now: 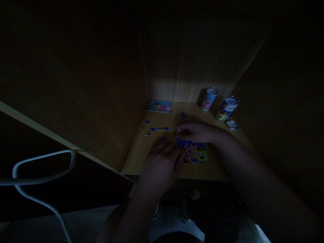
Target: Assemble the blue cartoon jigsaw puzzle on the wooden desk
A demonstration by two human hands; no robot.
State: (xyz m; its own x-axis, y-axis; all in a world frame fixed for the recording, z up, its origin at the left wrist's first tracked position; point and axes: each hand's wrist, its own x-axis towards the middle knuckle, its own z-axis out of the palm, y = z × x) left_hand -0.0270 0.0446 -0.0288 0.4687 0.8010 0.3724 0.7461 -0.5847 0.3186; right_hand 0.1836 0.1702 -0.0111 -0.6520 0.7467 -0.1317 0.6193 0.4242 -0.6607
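Note:
A partly built cartoon jigsaw puzzle [196,153] lies on the wooden desk [141,152] near its front edge. My left hand [162,163] rests at the puzzle's left edge, fingers curled and touching it. At the puzzle's top left corner my right hand [194,131] has its fingers bent down, pressing there. Whether either hand holds a piece is hidden in the dim light. Several loose blue pieces [155,129] lie scattered to the left, beyond my left hand.
A finished picture card [159,106] lies at the back by the wall. Two printed cans [209,99] [227,108] stand at the back right, with a round lid [232,124] beside them. Wooden partitions enclose the desk. A white cable [37,162] loops at the left.

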